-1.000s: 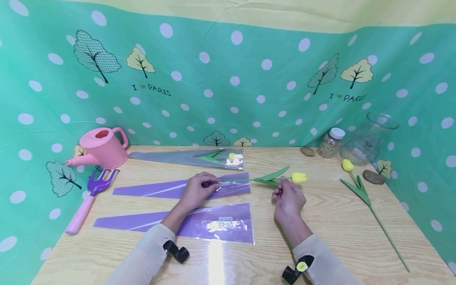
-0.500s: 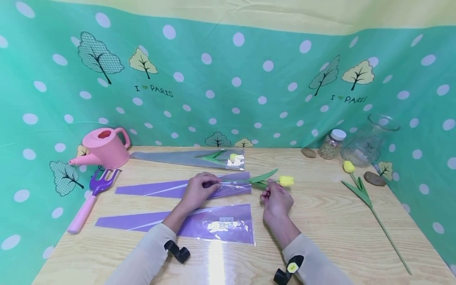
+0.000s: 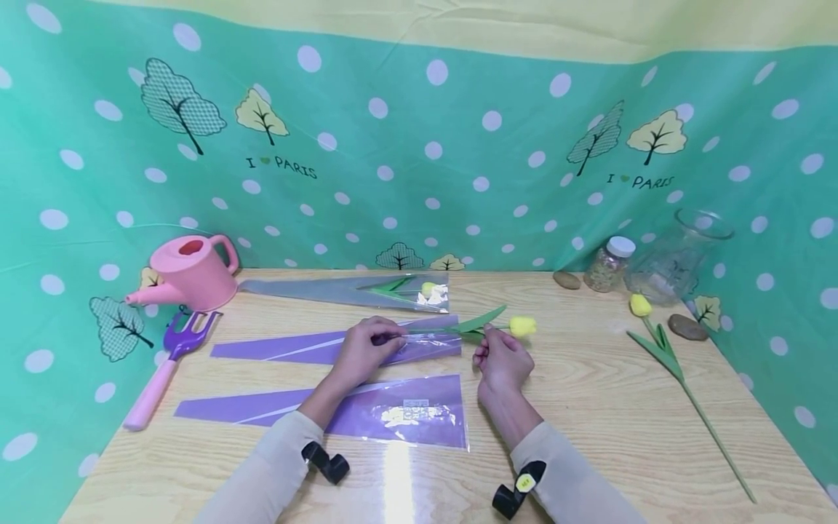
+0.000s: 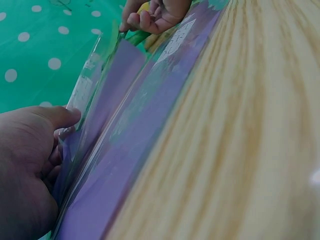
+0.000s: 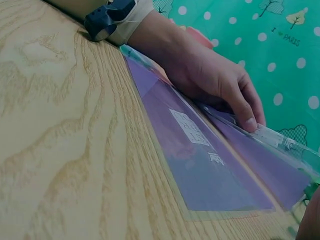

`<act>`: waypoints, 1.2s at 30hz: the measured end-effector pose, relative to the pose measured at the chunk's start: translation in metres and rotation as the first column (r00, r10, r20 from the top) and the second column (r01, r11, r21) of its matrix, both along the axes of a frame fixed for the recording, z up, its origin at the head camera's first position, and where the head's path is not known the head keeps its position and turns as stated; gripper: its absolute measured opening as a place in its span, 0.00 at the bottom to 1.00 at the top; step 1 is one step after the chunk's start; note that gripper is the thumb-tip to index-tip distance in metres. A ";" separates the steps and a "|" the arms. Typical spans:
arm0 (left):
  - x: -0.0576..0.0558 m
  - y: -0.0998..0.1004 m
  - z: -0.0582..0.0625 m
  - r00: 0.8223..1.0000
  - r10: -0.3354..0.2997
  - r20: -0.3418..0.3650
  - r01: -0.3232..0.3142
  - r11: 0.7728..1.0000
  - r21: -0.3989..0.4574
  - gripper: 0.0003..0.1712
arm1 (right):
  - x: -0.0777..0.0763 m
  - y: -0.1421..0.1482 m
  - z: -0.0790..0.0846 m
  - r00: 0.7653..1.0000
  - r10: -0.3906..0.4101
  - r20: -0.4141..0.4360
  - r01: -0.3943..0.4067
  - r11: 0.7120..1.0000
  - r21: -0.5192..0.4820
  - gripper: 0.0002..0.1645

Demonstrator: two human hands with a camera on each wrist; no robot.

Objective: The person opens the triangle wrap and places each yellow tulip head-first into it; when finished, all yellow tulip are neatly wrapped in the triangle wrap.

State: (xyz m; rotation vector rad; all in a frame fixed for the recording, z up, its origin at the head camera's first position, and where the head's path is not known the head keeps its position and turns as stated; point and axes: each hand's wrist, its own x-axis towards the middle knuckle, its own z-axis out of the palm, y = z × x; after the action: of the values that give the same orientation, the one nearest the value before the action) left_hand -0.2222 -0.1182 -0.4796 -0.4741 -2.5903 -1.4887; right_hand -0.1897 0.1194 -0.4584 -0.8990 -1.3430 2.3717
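My left hand [image 3: 365,351] pinches the upper film of a purple flower sleeve [image 3: 281,348], lifting it near the wide end; the left wrist view shows the thumb [image 4: 67,117] on the clear film. My right hand [image 3: 505,362] pinches a yellow tulip [image 3: 521,326] by its stem, below the bloom. Its stem runs left into the sleeve's wide mouth, and the green leaves [image 3: 478,322] are at the opening. The bloom is outside, right of the sleeve. A second purple sleeve [image 3: 327,411] lies flat nearer me. In the right wrist view, only a corner of my right hand [image 5: 311,220] shows.
Behind lies a sleeve [image 3: 314,289] holding a tulip. A pink watering can [image 3: 193,273] and a purple hand fork [image 3: 166,367] are left. To the right are another tulip [image 3: 681,382], stones [image 3: 687,327], a lidded jar [image 3: 607,266] and a glass vase [image 3: 661,269].
My right hand has moved left with the tulip, bringing the leaves to the sleeve's mouth and the stem further in. My left hand stays in place on the film.
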 end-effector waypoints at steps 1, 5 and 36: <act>0.000 0.000 0.000 1.000 0.000 -0.001 0.000 1.000 0.000 0.09 | 0.000 0.000 0.000 1.000 0.000 -0.002 0.000 1.000 0.000 0.08; 0.000 0.001 0.000 1.000 -0.001 0.000 0.001 1.000 -0.003 0.09 | 0.002 -0.001 0.000 1.000 0.007 -0.011 -0.006 1.000 0.002 0.08; -0.002 -0.001 -0.004 1.000 -0.008 -0.015 0.008 1.000 -0.027 0.08 | -0.025 0.155 -0.004 0.671 0.723 0.162 -0.543 0.331 0.771 0.25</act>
State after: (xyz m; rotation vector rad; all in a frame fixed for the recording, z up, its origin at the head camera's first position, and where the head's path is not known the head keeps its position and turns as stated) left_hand -0.2241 -0.1191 -0.4832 -0.4979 -2.6031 -1.4483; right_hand -0.2143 0.2748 -0.4621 0.2389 -2.6606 1.7645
